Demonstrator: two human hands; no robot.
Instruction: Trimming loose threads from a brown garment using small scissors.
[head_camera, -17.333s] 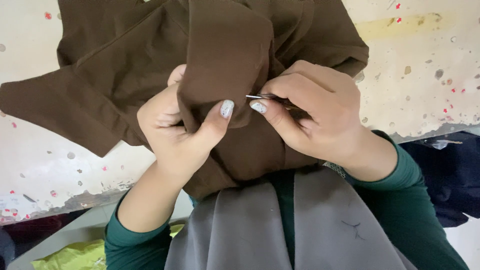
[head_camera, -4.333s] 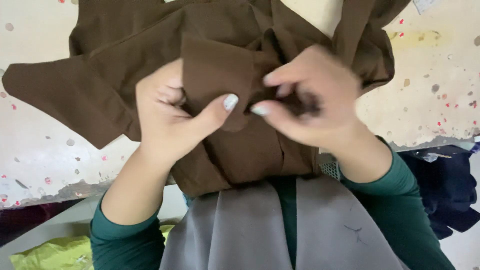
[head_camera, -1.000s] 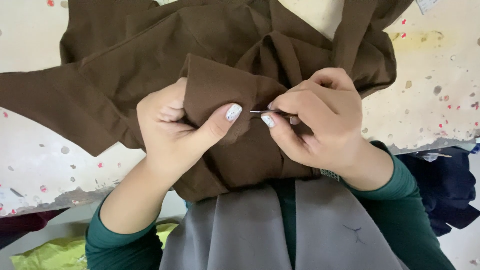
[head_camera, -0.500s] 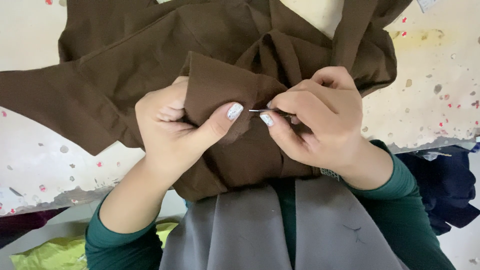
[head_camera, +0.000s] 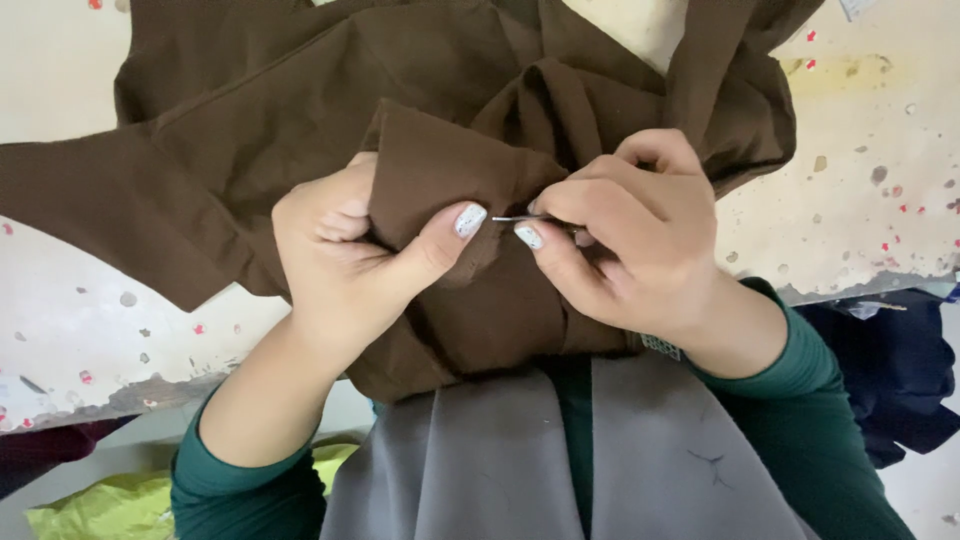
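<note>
Head view, looking down. At the centre of the frame, a thin metal needle (head_camera: 508, 218) lies level, its bare tip pointing toward frame left. My right hand (head_camera: 625, 235) holds it: the grip is pressed together, thumb and forefinger pinching the needle's rear part, so that only the short forward length shows. The tip sits just beside the painted thumbnail of my left hand (head_camera: 350, 265), over a raised fold of brown cloth (head_camera: 300, 100).

My left hand's grip is closed on that fold, thumb on the near face and curled fingers behind it, holding the fold up at centre frame. The rest of the brown cloth spreads across the upper half of the frame, bunched into creases above my right hand, with one flat flap reaching the left edge.

The cloth rests on a pale table (head_camera: 880, 200), its surface chipped and speckled with red and grey flecks, visible at right and lower left. Both forearms wear green sleeves (head_camera: 820, 420). A grey garment (head_camera: 500, 470) fills the lower centre. Dark blue fabric (head_camera: 900, 370) hangs at lower right; a yellow-green bag (head_camera: 120, 505) lies at lower left.
</note>
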